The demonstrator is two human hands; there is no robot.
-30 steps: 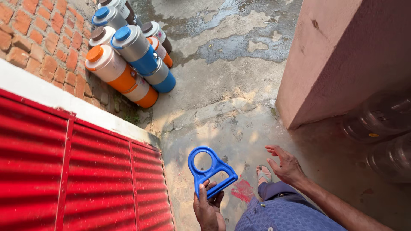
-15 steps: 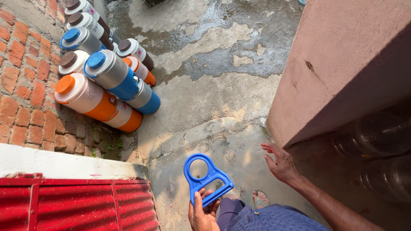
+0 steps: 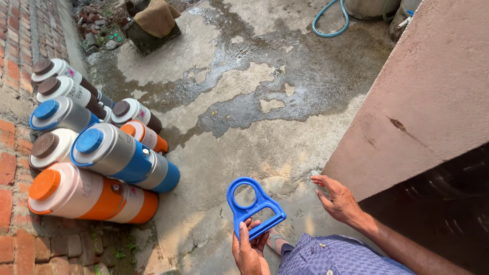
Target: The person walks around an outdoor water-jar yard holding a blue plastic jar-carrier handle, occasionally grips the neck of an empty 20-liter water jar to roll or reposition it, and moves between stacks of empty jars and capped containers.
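Note:
My left hand (image 3: 249, 250) grips a blue plastic bottle-carrier handle (image 3: 253, 205) by its lower bar, the ring end pointing up and away from me. My right hand (image 3: 337, 200) hangs open and empty to the right, fingers spread, close to the corner of a pink plastered wall (image 3: 428, 97). Below the hands I see my blue checked garment (image 3: 336, 257) and a sandalled foot (image 3: 275, 240) on the wet concrete floor (image 3: 244, 97).
Several insulated water jugs (image 3: 109, 158) with blue, orange and brown caps lie stacked against the brick wall (image 3: 15, 40) at left. A cloth-covered block (image 3: 153, 23) sits far back, a green hose (image 3: 331, 20) at top. Large clear bottles (image 3: 453, 203) rest in the dark recess at right.
The view has swung away from the red metal sheet toward the open floor. The jugs now sit lower left. My left hand still holds the blue handle; the right hand stays open.

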